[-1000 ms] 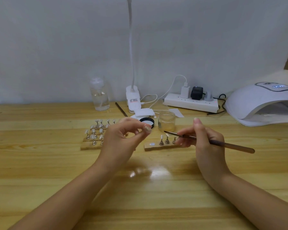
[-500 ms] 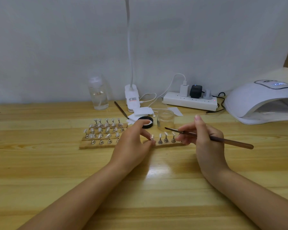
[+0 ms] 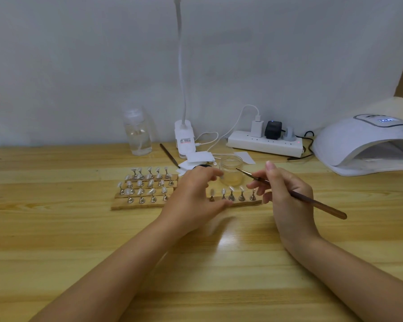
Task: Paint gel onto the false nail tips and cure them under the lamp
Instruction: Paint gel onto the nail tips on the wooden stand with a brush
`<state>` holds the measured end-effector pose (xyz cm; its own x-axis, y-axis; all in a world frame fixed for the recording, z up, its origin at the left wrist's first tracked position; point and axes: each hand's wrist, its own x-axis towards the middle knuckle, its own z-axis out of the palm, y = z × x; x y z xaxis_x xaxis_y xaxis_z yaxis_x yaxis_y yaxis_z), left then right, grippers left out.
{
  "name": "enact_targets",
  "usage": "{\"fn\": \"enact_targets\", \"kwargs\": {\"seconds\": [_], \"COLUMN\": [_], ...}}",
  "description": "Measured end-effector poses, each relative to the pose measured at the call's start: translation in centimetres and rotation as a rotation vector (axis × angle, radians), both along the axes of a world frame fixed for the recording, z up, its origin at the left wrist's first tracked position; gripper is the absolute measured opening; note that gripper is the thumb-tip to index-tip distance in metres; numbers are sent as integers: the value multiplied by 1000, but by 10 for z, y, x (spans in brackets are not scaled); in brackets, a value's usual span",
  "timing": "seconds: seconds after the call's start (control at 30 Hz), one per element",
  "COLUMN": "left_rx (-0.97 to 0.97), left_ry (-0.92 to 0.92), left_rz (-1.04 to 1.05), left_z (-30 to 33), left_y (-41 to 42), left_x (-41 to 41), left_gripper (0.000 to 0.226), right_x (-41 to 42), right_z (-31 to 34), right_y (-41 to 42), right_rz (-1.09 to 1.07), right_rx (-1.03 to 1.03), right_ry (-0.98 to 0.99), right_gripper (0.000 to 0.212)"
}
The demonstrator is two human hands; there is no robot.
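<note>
R hand [image 3: 286, 194] holds the brush [image 3: 296, 196] pen-style, thumb and fingers pinched round the shaft; bristle end points up-left, handle trails low-right. L hand [image 3: 193, 196] is blurred, fingers loosely curved over the left end of the short wooden strip [image 3: 242, 203]; can't tell whether it grips anything. The strip lies left-right on the desk [image 3: 79, 240] btw the two hands, carrying five nail tips [image 3: 230, 190] on small stands. Brush tip sits just above and behind that row, near the glass jar [image 3: 230, 173]. R hand is nearer the tips; likely next move is brush down-fwd onto one. Curing lamp [image 3: 363, 145] stands well apart, far right.
</note>
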<state>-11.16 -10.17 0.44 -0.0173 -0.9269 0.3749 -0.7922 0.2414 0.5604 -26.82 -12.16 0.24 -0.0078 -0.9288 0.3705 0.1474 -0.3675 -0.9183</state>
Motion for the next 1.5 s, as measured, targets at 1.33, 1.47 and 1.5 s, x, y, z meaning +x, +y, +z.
{"fn": "enact_targets", "kwargs": {"seconds": [1.33, 1.47, 1.5], "left_rx": [-141, -135, -137], "left_ry": [478, 451, 456], "left_rz": [-62, -96, -99], "left_z": [-8, -10, -10], "left_y": [25, 25, 25], "left_x": [14, 13, 13], "left_gripper": [8, 12, 13], "right_x": [20, 27, 27], "right_z": [49, 44, 45], "right_y": [-107, -108, -109], "right_rz": [-15, 1, -5], "right_rx": [-24, -16, -16], "right_ry": [920, 1025, 1025], "right_gripper": [39, 42, 43]}}
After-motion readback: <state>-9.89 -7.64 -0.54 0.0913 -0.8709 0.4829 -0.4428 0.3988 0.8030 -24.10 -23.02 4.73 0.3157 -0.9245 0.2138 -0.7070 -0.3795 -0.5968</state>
